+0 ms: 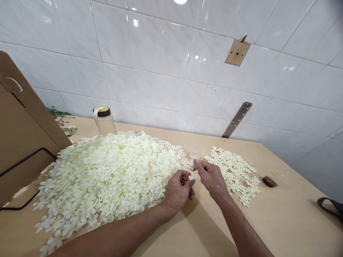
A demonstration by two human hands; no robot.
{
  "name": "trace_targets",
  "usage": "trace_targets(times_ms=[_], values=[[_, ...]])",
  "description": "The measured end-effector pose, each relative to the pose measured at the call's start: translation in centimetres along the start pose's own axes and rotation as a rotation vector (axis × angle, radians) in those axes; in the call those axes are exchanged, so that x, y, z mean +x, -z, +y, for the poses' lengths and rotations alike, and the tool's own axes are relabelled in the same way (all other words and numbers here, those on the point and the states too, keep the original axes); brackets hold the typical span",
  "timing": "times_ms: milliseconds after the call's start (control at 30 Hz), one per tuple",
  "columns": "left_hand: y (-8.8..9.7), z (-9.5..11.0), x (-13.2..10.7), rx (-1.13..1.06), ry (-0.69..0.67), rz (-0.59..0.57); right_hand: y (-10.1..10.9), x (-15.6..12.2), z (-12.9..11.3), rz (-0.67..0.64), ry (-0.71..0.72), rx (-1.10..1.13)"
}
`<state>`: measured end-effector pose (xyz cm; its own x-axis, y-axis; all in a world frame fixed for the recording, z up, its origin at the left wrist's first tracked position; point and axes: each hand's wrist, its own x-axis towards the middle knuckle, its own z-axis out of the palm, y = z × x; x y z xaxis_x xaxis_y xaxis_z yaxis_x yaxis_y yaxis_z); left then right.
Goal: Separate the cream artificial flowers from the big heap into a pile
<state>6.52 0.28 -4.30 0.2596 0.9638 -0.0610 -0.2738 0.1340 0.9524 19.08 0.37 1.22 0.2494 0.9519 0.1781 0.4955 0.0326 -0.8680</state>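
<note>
My left hand [179,190] is closed in a pinch on a small white artificial flower [192,177], beside the right edge of a large heap of white-yellow artificial flowers [115,171]. Just above and to the right, my right hand [213,177] pinches a small whitish petal piece [192,164] between thumb and forefinger. Its exact shape is too small to make out. To the right of that hand spreads a smaller, flatter pile of similar flowers [233,167]. Both hands are held over the pale wooden table, close together but apart.
A clear bottle [105,123] with a dark and yellow lid stands behind the heap. At left is a cardboard box [25,132] near green stems [60,114]. A dark brown lump [269,181] lies at right, and a black strap [331,207] shows at the right edge. A metal bracket [237,120] meets the tiled wall.
</note>
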Motion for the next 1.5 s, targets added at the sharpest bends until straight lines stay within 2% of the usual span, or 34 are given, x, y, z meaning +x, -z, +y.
trace_targets(times_ms=[100, 167, 200, 300, 367, 433, 500, 600, 667, 900, 1067, 1200, 1400, 1500], values=[[0.0, 0.4, -0.3, 0.005, -0.021, -0.027, -0.7, 0.2, -2.9, -0.165, 0.1, -0.027], [0.0, 0.7, -0.5, 0.017, -0.04, -0.045, -1.0, 0.4, -3.9, -0.277, 0.134, -0.017], [0.0, 0.8, -0.6, 0.015, -0.043, -0.045, -1.1, 0.5, -3.9, -0.283, 0.139, -0.026], [-0.1, 0.7, -0.5, -0.019, -0.032, -0.013, -0.9, 0.8, -2.0, -0.121, 0.089, -0.053], [-0.1, 0.4, -0.3, -0.037, -0.032, 0.007, -0.3, 0.8, -0.1, -0.068, 0.029, -0.049], [-0.1, 0.0, -0.1, -0.041, -0.048, 0.013, 0.3, 0.4, 1.4, -0.102, -0.058, 0.009], [0.0, -0.3, 0.1, -0.038, -0.065, 0.013, 0.9, -0.3, 2.3, -0.201, -0.156, 0.106], [0.2, -0.5, 0.2, -0.019, -0.073, 0.004, 1.1, -1.1, 2.7, -0.324, -0.244, 0.246], [0.3, -0.5, 0.2, -0.009, -0.074, 0.002, 1.0, -1.2, 2.6, -0.337, -0.261, 0.283], [0.3, -0.2, 0.4, -0.017, -0.076, -0.022, 0.8, -1.1, 3.1, -0.324, -0.243, 0.283], [0.3, -0.2, 0.4, -0.008, -0.046, -0.021, 0.8, -1.3, 3.4, -0.286, -0.174, 0.145], [0.3, 0.0, 0.3, -0.024, -0.037, -0.024, 0.7, -1.5, 3.0, -0.21, -0.104, -0.003], [0.0, 0.7, 0.1, -0.07, -0.014, -0.006, 0.0, -1.9, 2.5, -0.04, 0.1, -0.262], [0.0, 0.8, 0.0, -0.049, -0.029, -0.007, -0.3, -1.9, 2.5, -0.018, 0.137, -0.316]])
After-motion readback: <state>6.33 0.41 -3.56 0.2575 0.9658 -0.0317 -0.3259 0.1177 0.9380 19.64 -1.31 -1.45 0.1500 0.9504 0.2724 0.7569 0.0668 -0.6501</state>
